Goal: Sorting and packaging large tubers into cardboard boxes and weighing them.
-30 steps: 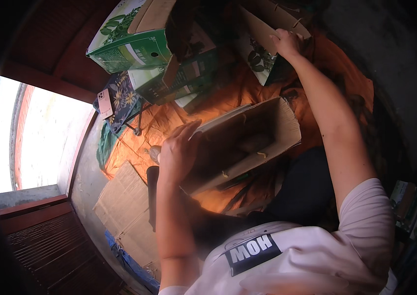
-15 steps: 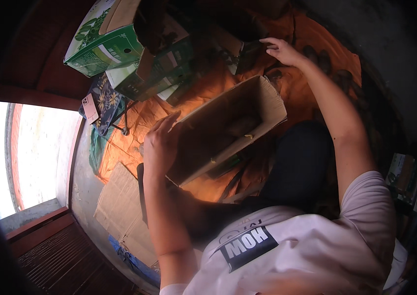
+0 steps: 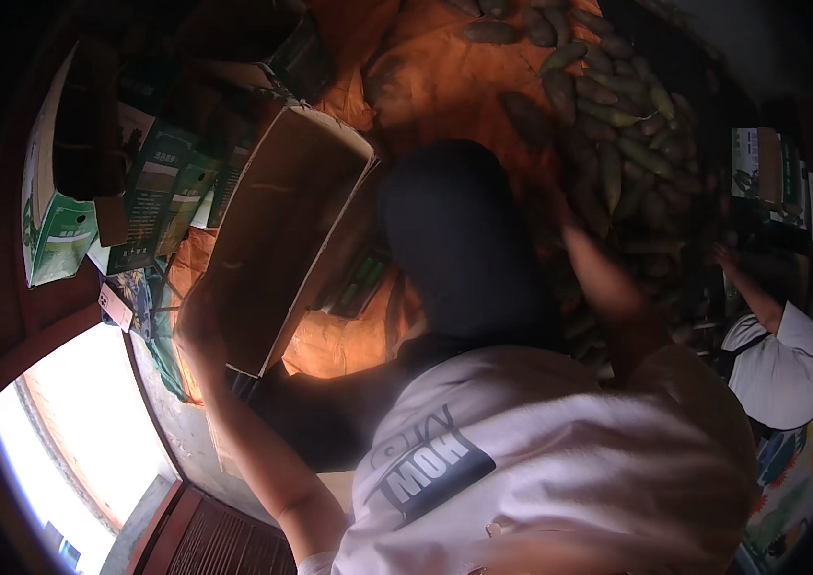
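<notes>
Elongated tubers (image 3: 644,155), axes mixed, heaped upper right, beyond our nearer right hand (image 3: 561,209); our left hand (image 3: 197,324) is at the open cardboard carton (image 3: 293,206), left of centre. We cannot tell either hand's grip.

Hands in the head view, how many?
3. The person's left hand is by the lower left of the open cardboard box; their right hand, blurred, is near the vegetable pile; a co-worker's hand is farther right. The co-worker's other hand may be hidden.
</notes>
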`<act>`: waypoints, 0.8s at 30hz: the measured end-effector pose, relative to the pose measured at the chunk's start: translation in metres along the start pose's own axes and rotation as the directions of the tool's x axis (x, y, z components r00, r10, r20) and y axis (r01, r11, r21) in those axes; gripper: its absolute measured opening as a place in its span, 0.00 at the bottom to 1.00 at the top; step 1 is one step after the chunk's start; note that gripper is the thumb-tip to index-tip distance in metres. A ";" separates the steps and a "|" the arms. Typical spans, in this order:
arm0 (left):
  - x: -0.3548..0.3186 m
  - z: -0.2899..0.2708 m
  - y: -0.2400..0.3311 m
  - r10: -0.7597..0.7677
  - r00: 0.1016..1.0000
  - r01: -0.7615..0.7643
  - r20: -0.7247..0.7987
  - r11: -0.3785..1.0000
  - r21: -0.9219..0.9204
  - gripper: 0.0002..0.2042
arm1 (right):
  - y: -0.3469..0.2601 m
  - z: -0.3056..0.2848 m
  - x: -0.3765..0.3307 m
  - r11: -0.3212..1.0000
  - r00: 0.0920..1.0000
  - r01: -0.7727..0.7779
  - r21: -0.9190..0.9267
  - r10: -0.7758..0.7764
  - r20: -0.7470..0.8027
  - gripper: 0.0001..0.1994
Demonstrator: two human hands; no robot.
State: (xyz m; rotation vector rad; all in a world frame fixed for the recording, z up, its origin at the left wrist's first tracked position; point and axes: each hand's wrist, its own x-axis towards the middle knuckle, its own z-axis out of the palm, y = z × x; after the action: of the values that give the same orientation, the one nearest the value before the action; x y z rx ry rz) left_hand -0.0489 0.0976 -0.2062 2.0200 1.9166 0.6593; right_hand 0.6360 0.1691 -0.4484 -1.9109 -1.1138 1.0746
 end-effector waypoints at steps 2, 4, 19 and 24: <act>-0.013 -0.011 -0.006 -0.102 0.994 0.103 -0.036 0.995 0.019 0.13 | 0.048 0.055 -0.083 0.976 0.982 -0.016 -0.219 0.056 0.179 0.18; -0.020 -0.019 -0.007 -0.102 0.993 0.106 -0.061 0.992 0.070 0.14 | 0.073 0.075 -0.125 0.896 0.942 0.039 -0.443 0.115 0.315 0.19; -0.032 0.012 0.039 -0.085 0.993 0.096 -0.087 0.988 0.122 0.15 | 0.116 0.026 -0.111 0.454 0.943 -0.232 -0.861 0.321 -0.085 0.36; -0.027 0.011 0.038 -0.083 0.996 0.084 -0.008 0.993 0.080 0.16 | 0.121 0.033 -0.146 0.426 0.996 -0.080 -0.901 -0.009 -0.092 0.30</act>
State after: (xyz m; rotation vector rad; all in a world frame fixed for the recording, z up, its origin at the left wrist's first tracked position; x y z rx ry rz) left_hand -0.0114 0.0687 -0.2004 1.9738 2.0492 0.5761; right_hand 0.6052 -0.0072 -0.5183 -2.7650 -1.8519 0.3211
